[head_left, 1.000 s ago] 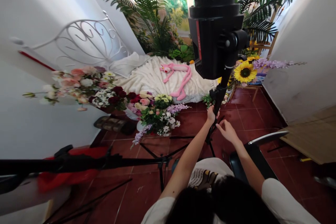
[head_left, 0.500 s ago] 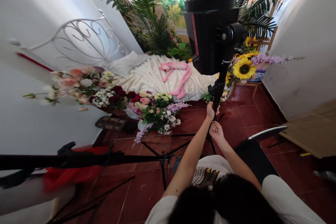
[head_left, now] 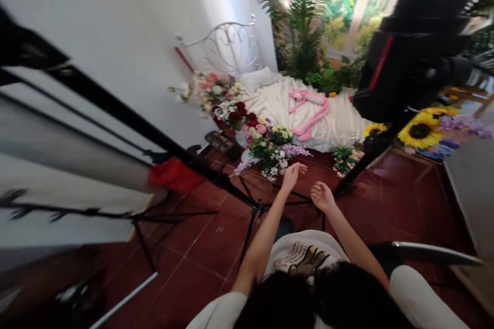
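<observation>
My left hand [head_left: 294, 177] is held out in front of me, its fingers loosely stretched and nothing in it. Close to its right is my right hand [head_left: 323, 197], fingers curled in toward the palm, with nothing visible in them. Just beyond the right hand slants a black light stand [head_left: 360, 163], apart from both hands. It carries a large black studio light [head_left: 409, 67] with a red stripe. To the left, a second black stand [head_left: 135, 126] crosses the view, its legs meeting below my hands.
A white-draped bed [head_left: 343, 118] holds a pink plush toy [head_left: 309, 103]. Flower bunches [head_left: 270, 146] line its front, and sunflowers [head_left: 420, 131] stand at right. Red cloth [head_left: 173, 176] lies behind the left stand. A chair [head_left: 428, 253] is near my right side, on red floor tiles.
Both hands have come off the light stand, and the left has moved left of it. My view has turned to the left, so the light and bed appear farther right.
</observation>
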Action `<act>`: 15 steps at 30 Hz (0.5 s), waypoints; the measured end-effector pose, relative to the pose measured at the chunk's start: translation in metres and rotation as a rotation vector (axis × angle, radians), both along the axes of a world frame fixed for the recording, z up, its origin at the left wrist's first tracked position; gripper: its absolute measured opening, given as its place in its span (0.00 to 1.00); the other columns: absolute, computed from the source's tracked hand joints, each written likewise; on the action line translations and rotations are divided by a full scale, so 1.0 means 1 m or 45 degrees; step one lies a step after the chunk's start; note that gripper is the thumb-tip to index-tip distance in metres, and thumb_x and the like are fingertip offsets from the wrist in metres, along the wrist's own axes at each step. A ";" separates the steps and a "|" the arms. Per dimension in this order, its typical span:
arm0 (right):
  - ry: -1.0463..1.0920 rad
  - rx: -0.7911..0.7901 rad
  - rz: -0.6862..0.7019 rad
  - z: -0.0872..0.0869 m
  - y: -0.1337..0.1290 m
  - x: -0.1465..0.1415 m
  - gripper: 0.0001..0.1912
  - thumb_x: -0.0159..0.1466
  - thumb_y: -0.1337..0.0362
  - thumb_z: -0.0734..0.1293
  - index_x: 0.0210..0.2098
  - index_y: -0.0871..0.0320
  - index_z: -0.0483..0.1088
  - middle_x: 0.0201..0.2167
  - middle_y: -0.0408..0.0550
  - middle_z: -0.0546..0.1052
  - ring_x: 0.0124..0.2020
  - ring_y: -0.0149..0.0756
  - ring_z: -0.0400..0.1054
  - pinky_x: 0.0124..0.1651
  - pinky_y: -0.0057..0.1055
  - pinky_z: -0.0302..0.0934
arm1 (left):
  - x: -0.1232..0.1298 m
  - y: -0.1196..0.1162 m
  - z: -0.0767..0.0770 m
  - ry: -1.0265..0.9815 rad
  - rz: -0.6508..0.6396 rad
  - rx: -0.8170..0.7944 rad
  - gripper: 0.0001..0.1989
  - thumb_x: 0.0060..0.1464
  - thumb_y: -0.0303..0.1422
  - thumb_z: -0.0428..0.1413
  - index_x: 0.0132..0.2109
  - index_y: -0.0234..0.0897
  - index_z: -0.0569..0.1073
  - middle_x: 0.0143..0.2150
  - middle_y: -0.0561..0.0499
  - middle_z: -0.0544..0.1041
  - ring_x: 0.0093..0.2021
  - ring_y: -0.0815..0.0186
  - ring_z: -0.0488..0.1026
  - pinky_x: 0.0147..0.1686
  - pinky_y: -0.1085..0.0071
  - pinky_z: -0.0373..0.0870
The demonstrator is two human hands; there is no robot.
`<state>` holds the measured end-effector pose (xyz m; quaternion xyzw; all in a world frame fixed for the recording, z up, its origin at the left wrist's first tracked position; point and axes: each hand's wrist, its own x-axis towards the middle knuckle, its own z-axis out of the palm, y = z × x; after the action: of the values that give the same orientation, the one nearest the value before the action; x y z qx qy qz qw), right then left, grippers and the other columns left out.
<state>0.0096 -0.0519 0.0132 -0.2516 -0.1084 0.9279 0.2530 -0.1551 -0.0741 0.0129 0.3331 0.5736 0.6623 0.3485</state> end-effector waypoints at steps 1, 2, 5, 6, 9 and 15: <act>-0.015 0.029 0.077 0.002 0.001 -0.013 0.09 0.60 0.67 0.62 0.25 0.55 0.56 0.16 0.35 0.57 0.14 0.24 0.48 0.15 0.19 0.46 | -0.022 -0.018 -0.002 0.010 0.129 -0.009 0.20 0.58 0.43 0.49 0.31 0.33 0.77 0.29 0.47 0.78 0.27 0.68 0.73 0.33 0.72 0.70; -0.028 0.050 0.151 0.004 0.002 -0.026 0.09 0.60 0.67 0.62 0.26 0.55 0.57 0.16 0.35 0.57 0.14 0.24 0.48 0.15 0.19 0.45 | -0.042 -0.037 -0.003 0.021 0.258 -0.017 0.19 0.59 0.42 0.49 0.31 0.33 0.77 0.29 0.47 0.78 0.27 0.69 0.73 0.33 0.72 0.70; -0.073 0.095 0.370 0.012 -0.003 -0.072 0.08 0.60 0.65 0.62 0.26 0.56 0.59 0.16 0.35 0.59 0.14 0.23 0.49 0.16 0.19 0.45 | -0.088 -0.094 0.002 0.050 0.636 -0.004 0.20 0.59 0.43 0.48 0.31 0.34 0.76 0.28 0.48 0.78 0.27 0.69 0.72 0.31 0.73 0.69; -0.092 0.122 0.434 0.016 -0.006 -0.088 0.08 0.60 0.65 0.62 0.26 0.56 0.59 0.16 0.35 0.59 0.14 0.23 0.49 0.16 0.19 0.45 | -0.099 -0.112 0.005 0.056 0.741 0.015 0.20 0.59 0.44 0.47 0.31 0.34 0.76 0.28 0.48 0.78 0.27 0.69 0.72 0.31 0.73 0.69; -0.142 0.267 0.618 0.030 -0.020 -0.137 0.09 0.61 0.62 0.62 0.27 0.56 0.59 0.17 0.35 0.61 0.15 0.23 0.51 0.17 0.20 0.46 | -0.120 -0.154 0.020 0.087 0.921 0.057 0.22 0.59 0.46 0.46 0.30 0.34 0.75 0.27 0.47 0.77 0.27 0.68 0.72 0.31 0.72 0.69; -0.195 0.763 0.991 0.063 -0.045 -0.230 0.14 0.61 0.55 0.64 0.27 0.57 0.60 0.17 0.36 0.65 0.16 0.23 0.54 0.17 0.20 0.47 | -0.133 -0.192 0.040 0.216 1.100 0.017 0.25 0.59 0.49 0.45 0.29 0.34 0.74 0.27 0.48 0.75 0.28 0.68 0.71 0.32 0.72 0.67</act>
<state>-0.2208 -0.0969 0.0758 -0.1762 -0.4747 0.8603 -0.0595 -0.2877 -0.2658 0.0534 0.1182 0.6826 0.7211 -0.0111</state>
